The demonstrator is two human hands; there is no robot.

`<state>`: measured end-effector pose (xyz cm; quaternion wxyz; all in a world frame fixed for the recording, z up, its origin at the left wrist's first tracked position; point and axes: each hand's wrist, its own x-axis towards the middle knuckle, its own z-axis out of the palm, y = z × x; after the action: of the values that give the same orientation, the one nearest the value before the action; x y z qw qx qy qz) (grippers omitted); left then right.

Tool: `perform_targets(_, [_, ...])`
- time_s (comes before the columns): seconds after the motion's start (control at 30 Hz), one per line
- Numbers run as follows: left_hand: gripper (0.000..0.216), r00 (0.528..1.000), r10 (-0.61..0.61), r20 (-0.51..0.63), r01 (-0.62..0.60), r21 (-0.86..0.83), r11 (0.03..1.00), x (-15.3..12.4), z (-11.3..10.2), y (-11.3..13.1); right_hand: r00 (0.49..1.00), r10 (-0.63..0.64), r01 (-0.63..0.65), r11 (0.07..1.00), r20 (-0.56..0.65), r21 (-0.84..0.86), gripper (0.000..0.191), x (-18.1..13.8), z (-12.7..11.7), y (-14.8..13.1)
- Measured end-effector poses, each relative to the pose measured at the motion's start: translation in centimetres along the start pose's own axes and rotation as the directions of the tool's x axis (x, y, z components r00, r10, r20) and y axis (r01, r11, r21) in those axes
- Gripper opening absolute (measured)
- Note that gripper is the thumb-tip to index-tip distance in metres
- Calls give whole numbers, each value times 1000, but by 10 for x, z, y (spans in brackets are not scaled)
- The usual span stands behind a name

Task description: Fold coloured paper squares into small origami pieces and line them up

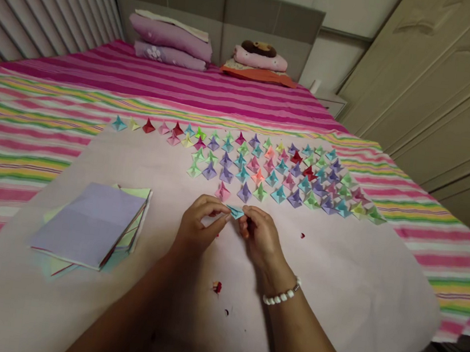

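Note:
My left hand (pixel 198 226) and my right hand (pixel 259 237) meet over a pale sheet (pixel 333 281) spread on the bed. Both pinch a small teal folded paper piece (pixel 235 211) between their fingertips. A white bead bracelet (pixel 282 295) sits on my right wrist. Just beyond my hands lie rows of several small folded paper shapes (pixel 270 169) in many colours. A stack of coloured paper squares (pixel 92 225), lilac on top, lies to the left of my left hand.
The bed has a pink, yellow and green striped cover (pixel 28 131). Pillows (pixel 168 40) rest at the headboard. A wardrobe (pixel 453 95) stands on the right. Tiny red paper scraps (pixel 217 287) lie near my wrists.

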<state>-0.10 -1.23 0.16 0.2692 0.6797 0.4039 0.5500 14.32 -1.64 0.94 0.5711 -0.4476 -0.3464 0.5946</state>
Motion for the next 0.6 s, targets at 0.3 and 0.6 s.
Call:
perform_targets(0.3, [13,997,16,78,-21,64,998,1,-1,-5,996,92,-91,996,16,-14,23,1,-3,1])
perform_targets(0.6, [15,985,-28,170,2,152,988,0,-2,-11,988,146,-139,982,42,-127,24,0,-3,-1])
